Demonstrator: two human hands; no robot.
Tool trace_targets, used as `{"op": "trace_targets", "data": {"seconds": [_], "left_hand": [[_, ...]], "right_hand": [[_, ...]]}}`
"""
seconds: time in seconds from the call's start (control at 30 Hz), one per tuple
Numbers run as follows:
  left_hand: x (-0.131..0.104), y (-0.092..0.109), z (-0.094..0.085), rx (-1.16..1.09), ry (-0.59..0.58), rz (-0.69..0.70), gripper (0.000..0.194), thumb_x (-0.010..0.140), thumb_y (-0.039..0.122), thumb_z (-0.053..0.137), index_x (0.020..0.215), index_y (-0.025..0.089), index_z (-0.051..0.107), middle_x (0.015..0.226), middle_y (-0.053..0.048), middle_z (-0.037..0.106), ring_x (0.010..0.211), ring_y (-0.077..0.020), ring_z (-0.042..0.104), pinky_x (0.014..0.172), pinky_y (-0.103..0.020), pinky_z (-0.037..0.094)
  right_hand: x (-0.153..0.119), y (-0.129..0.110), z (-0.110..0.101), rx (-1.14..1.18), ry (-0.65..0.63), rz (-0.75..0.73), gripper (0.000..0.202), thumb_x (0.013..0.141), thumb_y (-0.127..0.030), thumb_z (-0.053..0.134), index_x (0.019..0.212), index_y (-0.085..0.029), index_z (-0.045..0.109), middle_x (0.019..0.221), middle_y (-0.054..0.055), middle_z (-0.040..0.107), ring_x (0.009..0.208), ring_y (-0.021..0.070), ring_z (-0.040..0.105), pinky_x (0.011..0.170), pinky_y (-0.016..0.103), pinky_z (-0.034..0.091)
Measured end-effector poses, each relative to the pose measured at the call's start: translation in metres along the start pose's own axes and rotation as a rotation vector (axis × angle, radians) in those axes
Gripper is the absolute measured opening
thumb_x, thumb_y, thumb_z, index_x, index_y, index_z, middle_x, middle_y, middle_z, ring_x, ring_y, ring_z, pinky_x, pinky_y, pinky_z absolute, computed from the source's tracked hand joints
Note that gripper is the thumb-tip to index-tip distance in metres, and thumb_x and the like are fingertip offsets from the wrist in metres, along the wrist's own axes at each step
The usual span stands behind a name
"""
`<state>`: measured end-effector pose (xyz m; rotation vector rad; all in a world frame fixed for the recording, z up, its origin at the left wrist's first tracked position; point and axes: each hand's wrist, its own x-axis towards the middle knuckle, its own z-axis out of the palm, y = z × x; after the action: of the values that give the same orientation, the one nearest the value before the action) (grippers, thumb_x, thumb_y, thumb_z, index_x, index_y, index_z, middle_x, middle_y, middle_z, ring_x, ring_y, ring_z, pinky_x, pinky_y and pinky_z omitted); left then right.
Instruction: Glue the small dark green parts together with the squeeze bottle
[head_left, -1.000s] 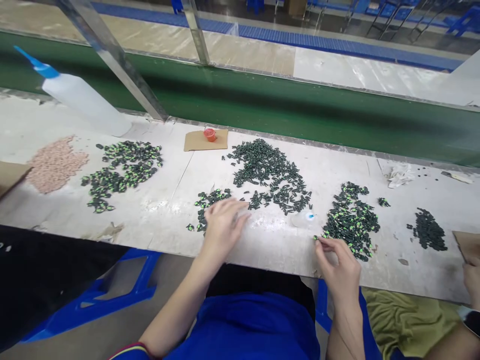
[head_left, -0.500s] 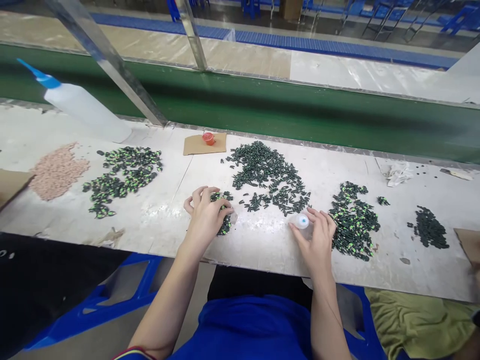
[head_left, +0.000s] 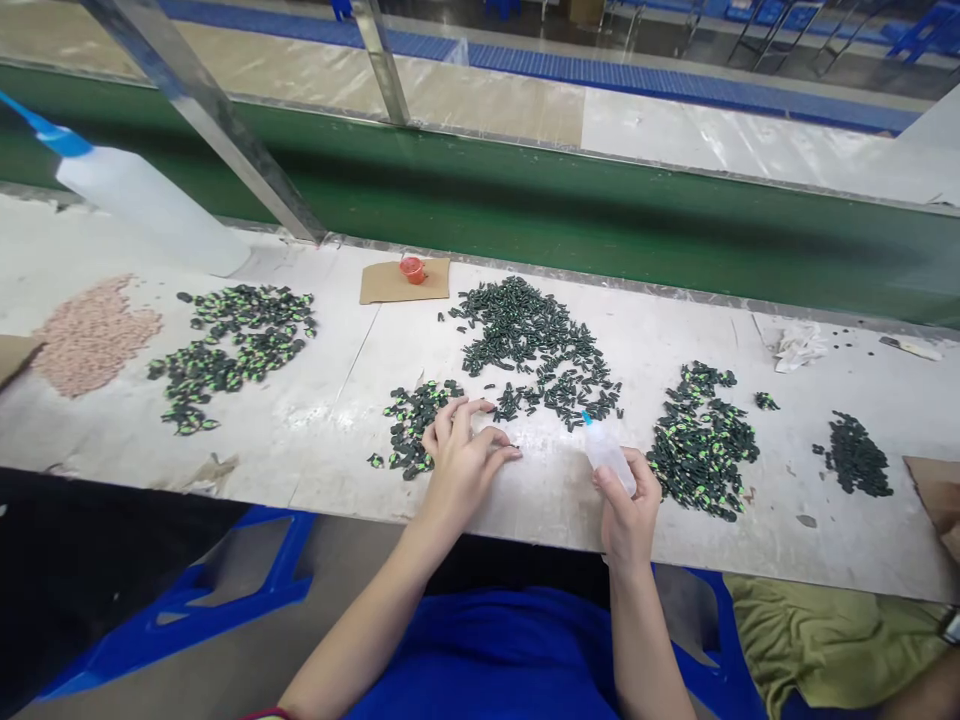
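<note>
My right hand (head_left: 631, 500) is wrapped round a small translucent squeeze bottle (head_left: 609, 452), its thin blue tip pointing up and away from me. Thumb and index finger of my left hand (head_left: 466, 455) are pinched together, with a small dark piece (head_left: 514, 446) just showing at the fingertips. Beside and partly under that hand lies a pile of black-and-green pieces (head_left: 412, 425). Beyond both hands spreads a heap of small dark green pieces (head_left: 525, 335). Another black-and-green pile (head_left: 705, 440) is just right of my right hand.
Further left on the white table (head_left: 322, 440) lie more black-and-green pieces (head_left: 232, 340) and a pinkish pile (head_left: 97, 335). A large blue-tipped bottle (head_left: 154, 210) leans there. A red cup (head_left: 412, 269) sits on cardboard (head_left: 382, 284). At right are a dark pile (head_left: 857, 455) and a neighbour's arm (head_left: 930, 690).
My left hand has moved right, off the black-and-green pile, and now pinches a small dark piece. My right hand has come nearer me and turned the bottle, so its side shows.
</note>
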<state>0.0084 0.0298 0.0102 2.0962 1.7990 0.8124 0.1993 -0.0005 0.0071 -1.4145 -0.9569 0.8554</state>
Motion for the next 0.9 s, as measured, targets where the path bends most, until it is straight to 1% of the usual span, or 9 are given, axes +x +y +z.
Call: {"op": "trace_targets", "data": {"seconds": [0.13, 0.2, 0.3, 0.43, 0.57, 0.8, 0.9], "left_hand": [[-0.006, -0.003, 0.005, -0.012, 0.055, 0.022, 0.012, 0.073, 0.029, 0.077, 0.079, 0.024, 0.068, 0.116, -0.010, 0.063, 0.120, -0.0370, 0.042, 0.093, -0.054, 0.029], [-0.008, -0.006, 0.004, -0.054, 0.050, 0.044, 0.016, 0.073, 0.026, 0.077, 0.086, 0.026, 0.068, 0.111, -0.009, 0.067, 0.118, -0.0358, 0.044, 0.092, -0.051, 0.030], [-0.010, -0.009, 0.003, -0.106, 0.033, 0.034, 0.018, 0.076, 0.019, 0.074, 0.091, 0.026, 0.066, 0.099, -0.006, 0.072, 0.116, -0.0336, 0.048, 0.091, -0.048, 0.030], [-0.011, -0.007, 0.003, -0.133, -0.005, -0.013, 0.012, 0.079, 0.017, 0.070, 0.086, 0.025, 0.065, 0.091, -0.003, 0.073, 0.111, -0.0296, 0.055, 0.090, -0.044, 0.030], [-0.010, -0.006, 0.004, -0.164, -0.001, -0.044, 0.009, 0.079, 0.018, 0.069, 0.082, 0.025, 0.065, 0.087, -0.001, 0.074, 0.105, -0.0268, 0.060, 0.090, -0.043, 0.029], [-0.009, -0.003, 0.003, -0.139, -0.038, -0.113, 0.009, 0.078, 0.018, 0.071, 0.081, 0.024, 0.065, 0.084, 0.001, 0.075, 0.107, -0.0248, 0.060, 0.092, -0.041, 0.026], [-0.008, -0.003, 0.002, -0.137, -0.050, -0.120, 0.009, 0.078, 0.018, 0.071, 0.081, 0.024, 0.065, 0.082, 0.002, 0.075, 0.108, -0.0241, 0.060, 0.092, -0.040, 0.026]], "right_hand": [[-0.003, 0.001, 0.006, 0.084, -0.022, 0.071, 0.022, 0.070, -0.038, 0.071, 0.074, -0.017, 0.066, 0.068, 0.002, 0.065, 0.063, 0.0171, 0.059, 0.057, 0.027, 0.046], [-0.005, -0.002, 0.011, 0.079, -0.016, 0.093, 0.022, 0.070, -0.038, 0.071, 0.071, -0.017, 0.066, 0.065, 0.002, 0.065, 0.060, 0.0163, 0.058, 0.055, 0.027, 0.046], [-0.008, -0.007, 0.019, 0.010, 0.014, 0.116, 0.024, 0.069, -0.039, 0.071, 0.066, -0.017, 0.062, 0.057, -0.001, 0.059, 0.051, 0.0130, 0.052, 0.048, 0.024, 0.043], [-0.011, -0.011, 0.027, -0.098, 0.031, 0.104, 0.026, 0.070, -0.040, 0.069, 0.062, -0.018, 0.057, 0.054, -0.003, 0.056, 0.049, 0.0127, 0.050, 0.046, 0.023, 0.041], [-0.012, -0.011, 0.029, -0.166, 0.011, 0.094, 0.026, 0.072, -0.040, 0.067, 0.062, -0.019, 0.057, 0.053, -0.003, 0.055, 0.050, 0.0123, 0.048, 0.046, 0.023, 0.040], [-0.012, -0.009, 0.030, -0.201, -0.006, 0.124, 0.029, 0.073, -0.043, 0.066, 0.065, -0.018, 0.057, 0.056, -0.003, 0.056, 0.052, 0.0125, 0.049, 0.050, 0.024, 0.040], [-0.011, -0.008, 0.030, -0.207, -0.005, 0.131, 0.029, 0.073, -0.044, 0.065, 0.064, -0.018, 0.056, 0.055, -0.004, 0.054, 0.052, 0.0124, 0.048, 0.050, 0.023, 0.040]]}}
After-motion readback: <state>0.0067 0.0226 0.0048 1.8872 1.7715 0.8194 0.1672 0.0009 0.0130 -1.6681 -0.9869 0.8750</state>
